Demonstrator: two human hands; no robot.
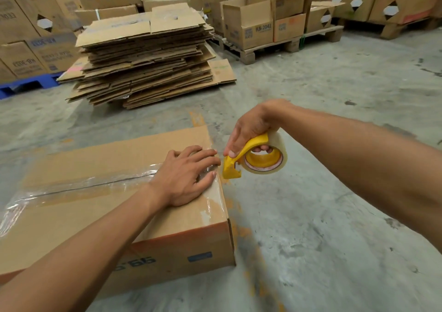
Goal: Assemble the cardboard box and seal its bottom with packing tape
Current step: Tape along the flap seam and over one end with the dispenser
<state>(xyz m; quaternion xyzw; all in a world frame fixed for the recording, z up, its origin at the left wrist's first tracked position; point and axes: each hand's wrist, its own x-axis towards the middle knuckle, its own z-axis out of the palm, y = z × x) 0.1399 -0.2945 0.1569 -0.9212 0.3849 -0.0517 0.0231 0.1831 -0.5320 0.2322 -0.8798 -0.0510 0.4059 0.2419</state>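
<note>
Head view: left hand [189,175] flat on taped box [95,216], right hand [251,130] grips tape dispenser [253,156].

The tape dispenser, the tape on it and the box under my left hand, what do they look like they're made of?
Tape dispenser: looks like moulded plastic, solid yellow with a smooth, slightly glossy surface.
Tape roll: apparently clear plastic film; it looks milky on the roll.
Box: brown cardboard, matt, with a glossy transparent tape strip along its centre seam.
</note>
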